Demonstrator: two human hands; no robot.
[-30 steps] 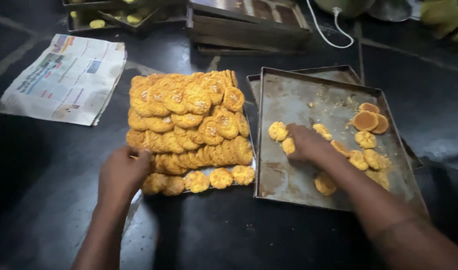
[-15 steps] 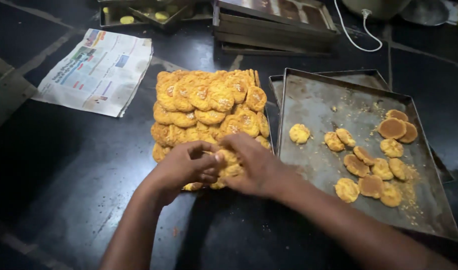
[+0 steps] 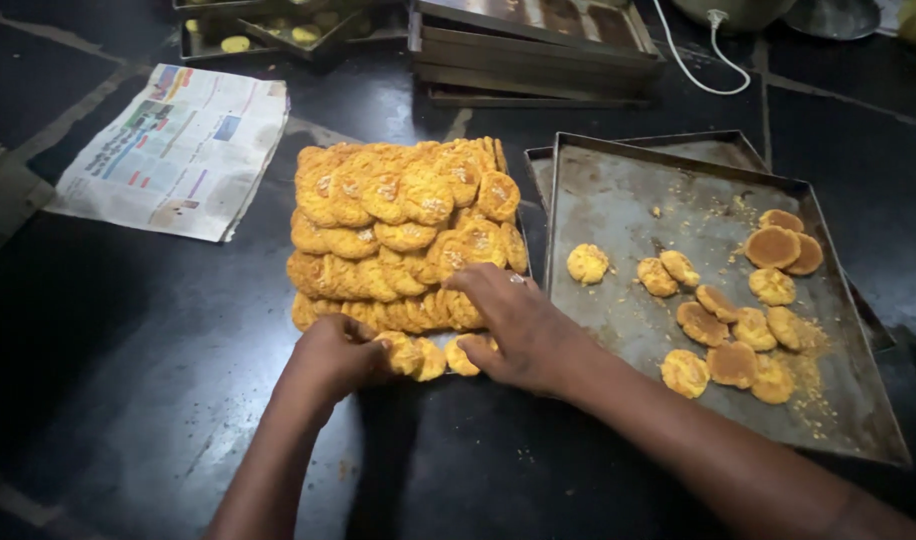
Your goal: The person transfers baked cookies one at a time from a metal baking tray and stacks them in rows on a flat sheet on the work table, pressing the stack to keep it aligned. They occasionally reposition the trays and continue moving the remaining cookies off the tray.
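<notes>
Left hand point(image 3: 336, 358) pinches a biscuit point(image 3: 402, 352) at the pile's point(image 3: 403, 230) near edge. Right hand point(image 3: 518, 330) rests spread on the near row, left of the tray point(image 3: 628, 210).

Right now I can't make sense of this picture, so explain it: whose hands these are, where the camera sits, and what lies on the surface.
This is one view from a camera worn on a person's head, looking down at their own bare hands. The left hand and right hand press against the near edge of a big stack of golden cookies on a dark surface, touching the front row. To the right lies a metal baking tray with a few loose cookies and crumbs. A folded newspaper lies at the far left, and more trays are stacked behind.
</notes>
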